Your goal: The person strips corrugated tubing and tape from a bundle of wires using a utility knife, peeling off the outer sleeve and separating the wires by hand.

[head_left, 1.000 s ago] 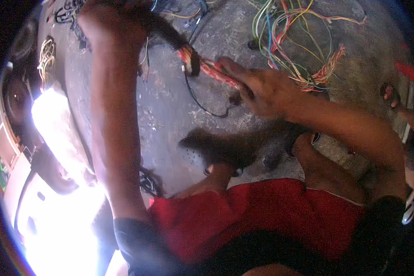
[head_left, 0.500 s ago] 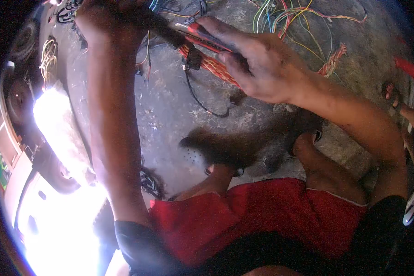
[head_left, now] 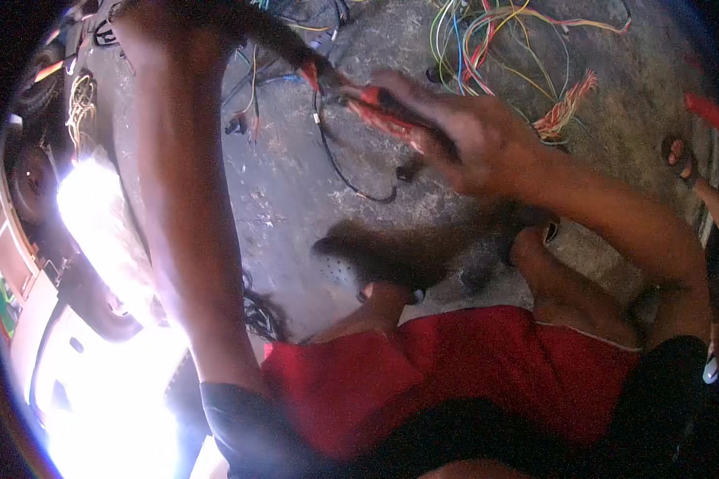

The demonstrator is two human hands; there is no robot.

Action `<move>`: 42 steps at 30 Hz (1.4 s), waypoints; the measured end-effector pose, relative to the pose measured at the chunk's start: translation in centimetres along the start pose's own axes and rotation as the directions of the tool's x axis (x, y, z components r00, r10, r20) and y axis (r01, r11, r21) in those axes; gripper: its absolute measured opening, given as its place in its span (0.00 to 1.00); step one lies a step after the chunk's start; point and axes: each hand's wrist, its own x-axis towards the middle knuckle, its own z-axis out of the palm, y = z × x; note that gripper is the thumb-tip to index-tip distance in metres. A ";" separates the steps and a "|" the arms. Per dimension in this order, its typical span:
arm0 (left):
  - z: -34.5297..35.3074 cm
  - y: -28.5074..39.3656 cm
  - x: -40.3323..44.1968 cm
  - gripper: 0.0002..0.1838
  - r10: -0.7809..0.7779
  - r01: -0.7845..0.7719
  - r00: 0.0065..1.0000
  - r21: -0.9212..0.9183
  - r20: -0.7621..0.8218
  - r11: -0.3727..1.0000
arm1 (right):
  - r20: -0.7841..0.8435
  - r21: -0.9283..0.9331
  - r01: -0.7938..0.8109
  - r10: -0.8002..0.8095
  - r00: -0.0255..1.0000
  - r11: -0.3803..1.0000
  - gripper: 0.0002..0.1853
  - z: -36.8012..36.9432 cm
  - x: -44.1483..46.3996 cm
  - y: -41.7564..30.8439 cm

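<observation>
My left hand (head_left: 180, 32) is at the top left, dark and partly cut off, closed around a black-wrapped wire harness (head_left: 284, 44). The harness slants down to the right and ends in red and orange wires (head_left: 387, 124). My right hand (head_left: 475, 136) is closed around pliers (head_left: 375, 100) with red and black handles. Their tip lies by the harness where the black wrap gives way to the coloured wires; motion blur hides whether they touch. A thin black cable (head_left: 335, 164) hangs below the harness in a curve.
Loose coloured wires (head_left: 495, 48) spread over the concrete floor (head_left: 287, 191) at the upper right, beside a frayed red-and-white bundle (head_left: 567, 108). A glaring white light (head_left: 104, 231) fills the left side. Another person's foot (head_left: 679, 156) shows at the right edge.
My right hand has moved right and slightly down with the pliers, away from the black wrap. My left hand has shifted a little to the left with the harness.
</observation>
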 end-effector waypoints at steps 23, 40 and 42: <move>5.4 1.7 -5.1 0.18 0.036 0.354 0.911 0.822 -0.411 0.446 | 0.022 0.795 -0.154 0.226 0.974 0.587 0.12 3.2 11.5 2.0; -6.5 -3.7 -10.2 0.13 0.048 -0.432 0.901 0.881 0.432 0.192 | -0.176 0.411 -0.029 0.110 0.978 0.911 0.12 -0.8 10.5 -1.8; -6.3 -3.6 -10.4 0.11 0.001 -0.291 0.948 0.868 0.317 0.403 | -0.293 0.406 0.112 0.013 0.956 0.907 0.12 -0.5 10.5 -1.8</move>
